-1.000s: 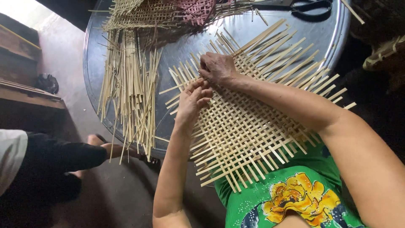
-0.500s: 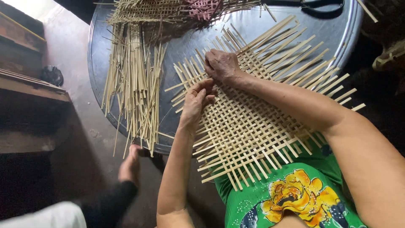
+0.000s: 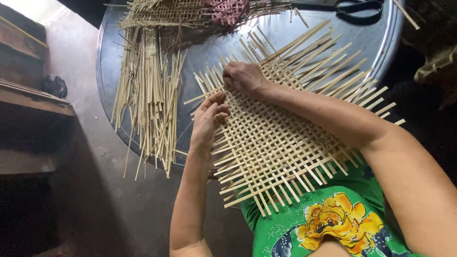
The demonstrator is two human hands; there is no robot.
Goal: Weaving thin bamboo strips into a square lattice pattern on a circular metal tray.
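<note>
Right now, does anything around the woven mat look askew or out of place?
Nothing damaged. The loose strips left of the woven mat lie fanned, several poking over the round tray's rim. Both the left hand and right hand rest on the mat's edge.

We see a round dark metal bench (image 3: 304, 35) with a raised rim. On its left part lies a loose bundle of pale bamboo strips (image 3: 150, 102), their ends hanging past the rim. At the far edge sits a heap of woven pieces (image 3: 166, 12) with a pink woven piece (image 3: 228, 8) just beside it, and black scissors (image 3: 354, 6) lie near the far right rim. A half-woven bamboo mat (image 3: 285, 138) rests on the near part, overhanging the edge
</note>
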